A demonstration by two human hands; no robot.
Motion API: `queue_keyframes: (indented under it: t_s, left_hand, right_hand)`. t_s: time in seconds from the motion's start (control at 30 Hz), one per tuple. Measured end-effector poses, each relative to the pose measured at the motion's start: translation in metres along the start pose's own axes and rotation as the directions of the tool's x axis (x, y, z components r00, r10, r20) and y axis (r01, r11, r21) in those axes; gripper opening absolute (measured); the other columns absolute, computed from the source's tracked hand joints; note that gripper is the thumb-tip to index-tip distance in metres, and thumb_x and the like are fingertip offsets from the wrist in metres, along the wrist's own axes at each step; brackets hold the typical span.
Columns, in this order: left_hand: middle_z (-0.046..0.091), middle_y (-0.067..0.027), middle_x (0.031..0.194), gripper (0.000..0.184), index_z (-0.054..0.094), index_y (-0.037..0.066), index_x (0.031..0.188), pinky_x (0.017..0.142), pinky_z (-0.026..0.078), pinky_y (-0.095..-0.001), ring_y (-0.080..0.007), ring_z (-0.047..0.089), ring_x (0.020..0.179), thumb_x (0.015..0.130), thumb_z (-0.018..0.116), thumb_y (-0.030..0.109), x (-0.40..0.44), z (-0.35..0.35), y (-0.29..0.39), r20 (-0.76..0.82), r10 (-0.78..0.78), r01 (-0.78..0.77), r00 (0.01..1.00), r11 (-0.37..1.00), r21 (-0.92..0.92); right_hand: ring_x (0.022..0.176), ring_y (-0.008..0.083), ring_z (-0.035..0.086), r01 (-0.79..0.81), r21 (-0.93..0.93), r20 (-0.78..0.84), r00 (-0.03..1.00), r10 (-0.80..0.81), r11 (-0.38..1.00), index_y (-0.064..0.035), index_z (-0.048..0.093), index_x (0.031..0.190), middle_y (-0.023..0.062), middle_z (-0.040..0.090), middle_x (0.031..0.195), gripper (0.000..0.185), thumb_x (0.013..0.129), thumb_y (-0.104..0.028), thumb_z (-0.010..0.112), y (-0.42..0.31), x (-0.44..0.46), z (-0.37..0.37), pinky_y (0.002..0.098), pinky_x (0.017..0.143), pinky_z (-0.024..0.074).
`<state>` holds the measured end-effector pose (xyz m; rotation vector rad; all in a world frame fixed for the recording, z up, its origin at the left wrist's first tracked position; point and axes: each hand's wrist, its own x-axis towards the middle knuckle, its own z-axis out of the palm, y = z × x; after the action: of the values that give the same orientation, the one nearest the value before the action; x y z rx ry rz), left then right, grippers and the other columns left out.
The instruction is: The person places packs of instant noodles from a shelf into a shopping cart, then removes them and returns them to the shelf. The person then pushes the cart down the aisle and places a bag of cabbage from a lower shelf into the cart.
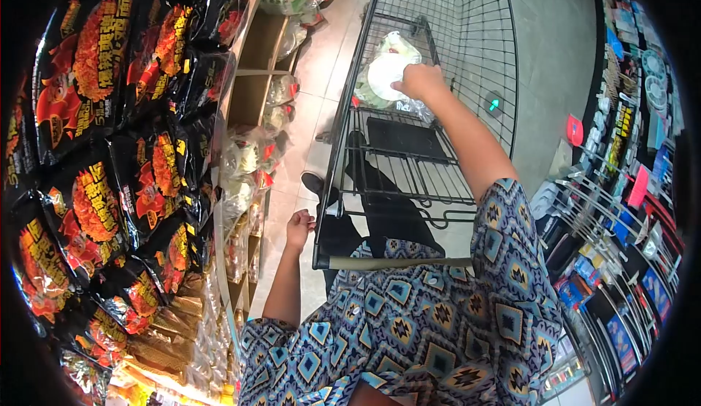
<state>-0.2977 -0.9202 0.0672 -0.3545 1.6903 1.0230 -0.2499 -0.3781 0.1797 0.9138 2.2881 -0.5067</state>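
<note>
My right hand reaches into the wire shopping cart, its fingers closed at the right edge of a bright white round item. Glare washes out that item's surface, so its kind is unclear. Around and under it lies a clear plastic bag with pale green contents. My left hand hangs left of the cart's handle, apart from it. Its fingers are loosely curled, with nothing visible in them.
Black noodle packets hang in rows close on the left. Wooden shelves beside them hold clear bagged goods. On the right stands a rack of small hanging goods with protruding metal hooks. Grey floor runs beyond the cart.
</note>
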Motion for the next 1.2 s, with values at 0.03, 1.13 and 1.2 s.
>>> queue_keyframes:
  t_s: [0.03,1.13,1.2]
  left_hand:
    - [0.064,-0.0066,0.089,0.027,0.055,0.002,0.119,0.060,0.050,-0.0238,-0.0116,0.062,0.068,0.101,0.052,0.023,-0.002,0.002,0.002,-0.011,0.010,-0.010,1.000,1.000,0.002]
    - [0.064,-0.0066,0.088,0.030,0.053,0.002,0.120,0.063,0.051,-0.0257,-0.0124,0.060,0.071,0.102,0.052,0.026,0.006,-0.002,-0.007,0.013,-0.010,0.010,1.000,1.000,0.023]
    - [0.065,-0.0078,0.089,0.031,0.052,0.002,0.121,0.061,0.051,-0.0264,-0.0135,0.062,0.071,0.101,0.053,0.026,0.008,-0.007,-0.009,0.019,0.026,-0.028,0.999,0.994,0.107]
  right_hand:
    - [0.106,0.0321,0.064,-0.053,0.034,-0.008,0.999,0.054,0.998,-0.0043,0.071,0.105,0.0166,0.069,0.110,0.048,0.088,-0.048,0.063,-0.001,0.005,0.006,0.0492,0.100,0.0410]
    - [0.108,0.0354,0.058,0.154,-0.087,-0.310,0.935,-0.173,0.984,-0.0019,0.071,0.099,0.0178,0.068,0.104,0.049,0.079,-0.047,0.071,0.010,0.001,0.030,0.0460,0.098,0.0394]
    - [0.107,0.0356,0.060,0.169,-0.058,-0.420,0.890,-0.178,0.984,-0.0002,0.070,0.100,0.0197,0.068,0.105,0.043,0.082,-0.039,0.069,0.015,-0.002,0.024,0.0449,0.097,0.0425]
